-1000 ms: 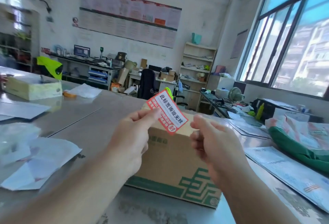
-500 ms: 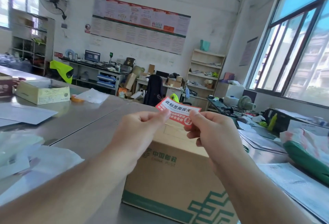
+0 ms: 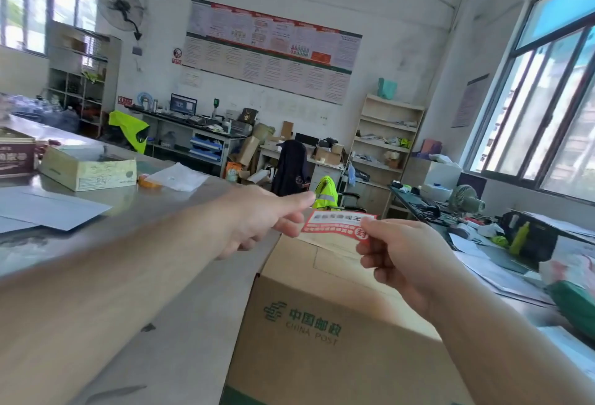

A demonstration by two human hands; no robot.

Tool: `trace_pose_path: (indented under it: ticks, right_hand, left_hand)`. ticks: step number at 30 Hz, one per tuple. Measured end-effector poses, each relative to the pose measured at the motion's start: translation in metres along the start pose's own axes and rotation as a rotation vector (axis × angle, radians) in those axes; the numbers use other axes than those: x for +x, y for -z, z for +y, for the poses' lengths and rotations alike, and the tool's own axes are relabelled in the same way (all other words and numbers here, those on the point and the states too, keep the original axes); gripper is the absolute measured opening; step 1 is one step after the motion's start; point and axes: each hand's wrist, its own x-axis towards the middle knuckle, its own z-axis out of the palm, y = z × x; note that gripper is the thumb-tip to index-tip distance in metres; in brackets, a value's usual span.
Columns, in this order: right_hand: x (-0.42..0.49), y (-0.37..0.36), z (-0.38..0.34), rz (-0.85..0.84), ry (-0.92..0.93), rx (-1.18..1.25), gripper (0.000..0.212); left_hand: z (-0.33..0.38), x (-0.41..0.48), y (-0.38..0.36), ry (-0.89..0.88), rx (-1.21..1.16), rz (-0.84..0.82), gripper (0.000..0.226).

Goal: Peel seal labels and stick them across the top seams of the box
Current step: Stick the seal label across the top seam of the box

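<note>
A brown cardboard box (image 3: 322,333) with green China Post print stands on the steel table in front of me, its top flaps closed. A red and white seal label (image 3: 335,224) is held flat just above the far part of the box top. My left hand (image 3: 257,221) pinches the label's left end between thumb and fingers. My right hand (image 3: 402,253) pinches its right end. Whether the label touches the box cannot be told.
The steel table (image 3: 180,292) stretches left, carrying grey sheets (image 3: 48,208), a pale open carton (image 3: 90,167), a tape roll (image 3: 148,180) and a white paper (image 3: 178,176). Papers and a green bag (image 3: 573,304) lie to the right. Desks and shelves fill the back.
The label went from tilted upright in my left hand to lying flat between both hands. My right hand took hold of its right end, and both hands lowered it toward the box top.
</note>
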Motion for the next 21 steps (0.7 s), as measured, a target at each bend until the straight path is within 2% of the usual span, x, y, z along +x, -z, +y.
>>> trace_pose_path:
  ticks: [4,9,15,21]
  right_hand:
    - [0.012,-0.003,-0.004,-0.027,-0.005,-0.029,0.021]
    - [0.021,-0.009,-0.007,-0.044,-0.043,-0.085,0.020]
    - [0.035,-0.009,-0.008,-0.085,-0.143,-0.215,0.024]
    - [0.047,-0.008,-0.003,-0.054,-0.122,-0.210,0.027]
  left_hand:
    - [-0.005,0.020,-0.002,0.071,0.012,0.023,0.055]
    - [-0.004,0.035,-0.002,0.018,-0.015,0.068,0.028]
    - [0.000,0.042,-0.003,-0.038,0.064,0.154,0.028]
    - [-0.002,0.045,-0.012,-0.077,0.135,0.177,0.032]
